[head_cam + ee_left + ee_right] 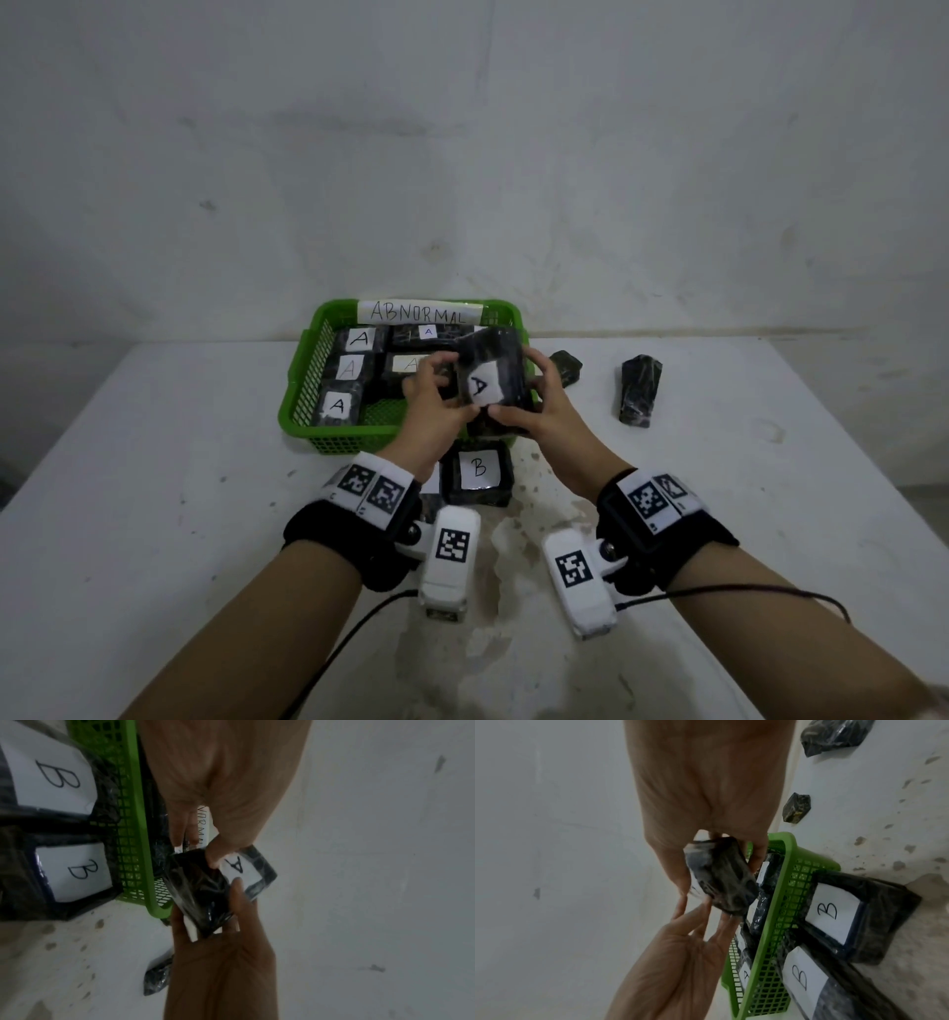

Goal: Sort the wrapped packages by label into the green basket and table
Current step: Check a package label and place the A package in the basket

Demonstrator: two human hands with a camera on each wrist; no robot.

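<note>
While the wrapped package (492, 388) was held up between both hands, its white label, marked "A", was turned toward the head camera. The left hand (430, 400) was seen with thumb and fingers pinching the package's left edge, and the right hand (534, 406) was curled round its right edge and lower corner, the thumb pressed beside the label. The package was held above the near right corner of the green basket (303, 406), whose open floor lay just below and to the left of the hands. The package's long axis was tilted, running from the hands up and away. By judgement, a short lowering toward the left would be called for, and the left hand was the nearer to the vacant spot.

On the basket's far wall a strip reading "ABNORMAL" (418, 311) could be read. Five packages labelled "A" (359, 339) were already laid inside. On the table (154, 488), just nearer than the hands, a package labelled "B" (478, 475) was lying flat; a second "B" package (49, 770) beside it was shown by the wrist views. Right of the hands, two dark packages (639, 390) were left with no label visible.
</note>
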